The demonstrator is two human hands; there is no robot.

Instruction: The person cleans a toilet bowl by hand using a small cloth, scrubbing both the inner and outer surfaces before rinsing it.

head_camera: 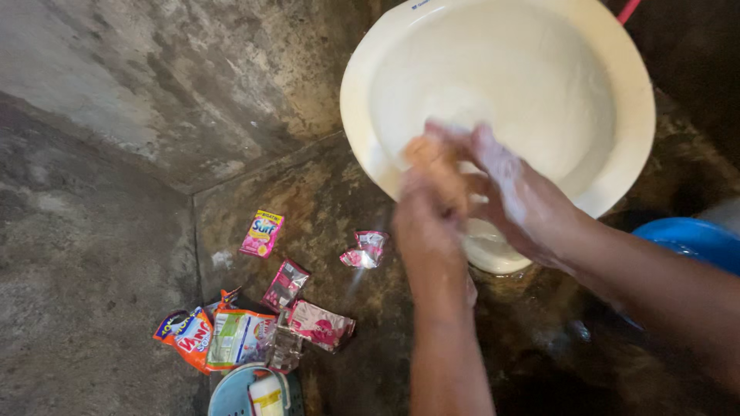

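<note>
Up at one o'clock sits the big cream-white basin (pixel 593 100), round and wide, its rim smooth and pale, its bowl filled edge to edge with milky, foamy wash water. It rests on the wet, stained concrete floor (pixel 324 200), and a smaller pale bowl (pixel 493 250) peeks out from under its near rim.

Both hands meet right at the basin's six o'clock edge. The left hand (pixel 432 208) comes straight up from the bottom of the view, forearm vertical, fingers curled tight into a fist around something orange-tan; motion blur keeps me from telling what that item is. The right hand (pixel 520 196) slants in from four o'clock, slick with white suds, fingers bent and pressed against the left, closed over the same spot. The two hands touch, knuckles bunched together above the water.

Over at three o'clock, a blue tub (pixel 694 239) shows beside the right forearm. Down at eight o'clock, a scatter of detergent sachets (pixel 262 233) lies on the floor, pink, orange and green, some torn. A pale blue basket (pixel 231 393) sits at seven o'clock.
</note>
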